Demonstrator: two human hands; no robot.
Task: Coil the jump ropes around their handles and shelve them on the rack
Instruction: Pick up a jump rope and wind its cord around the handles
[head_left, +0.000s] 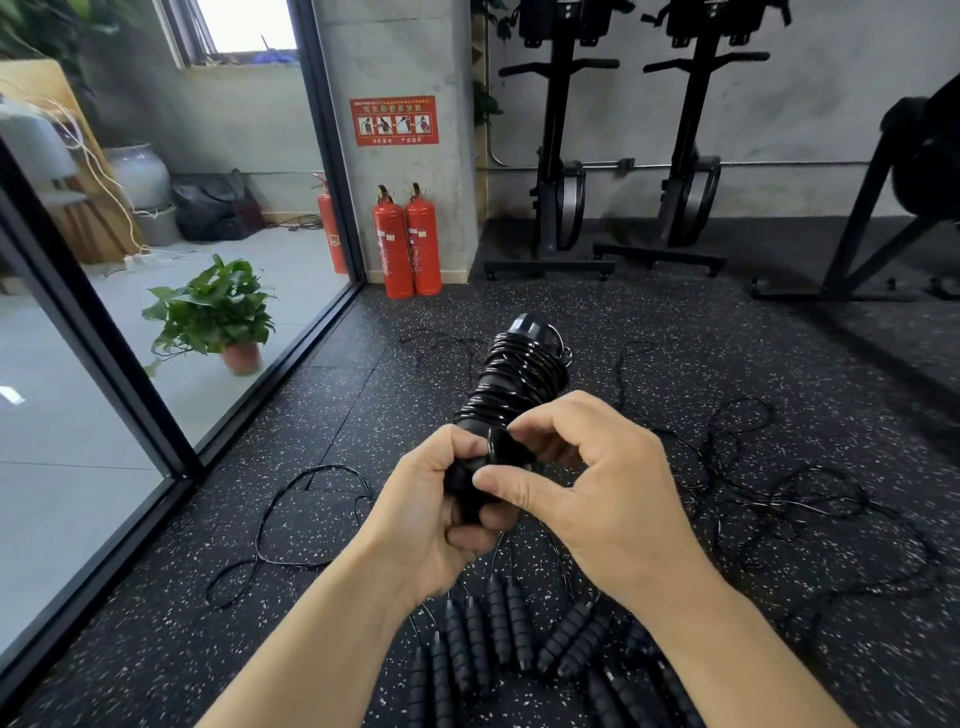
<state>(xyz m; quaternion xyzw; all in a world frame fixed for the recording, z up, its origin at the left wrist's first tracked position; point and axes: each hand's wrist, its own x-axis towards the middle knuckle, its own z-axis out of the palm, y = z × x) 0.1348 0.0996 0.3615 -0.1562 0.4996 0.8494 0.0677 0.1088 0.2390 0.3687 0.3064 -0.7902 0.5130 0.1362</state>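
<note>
A pair of black jump-rope handles wound with shiny black rope (517, 376) points up and away from me at mid-frame. My left hand (441, 519) grips the near end of the handles. My right hand (587, 478) pinches a loop of the black rope against the handles, thumb and forefinger curled round it. Several more black ribbed handles (501, 631) lie in a row on the floor below my hands. Their thin loose ropes (779, 499) sprawl tangled over the floor to the right and left. No rack is in view.
The speckled black rubber floor (363, 415) runs to a glass wall with a black frame (130, 384) on the left. Two red fire extinguishers (408, 241) stand at a concrete pillar. Black exercise machines (561, 156) line the back wall. A potted plant (215, 312) stands behind the glass.
</note>
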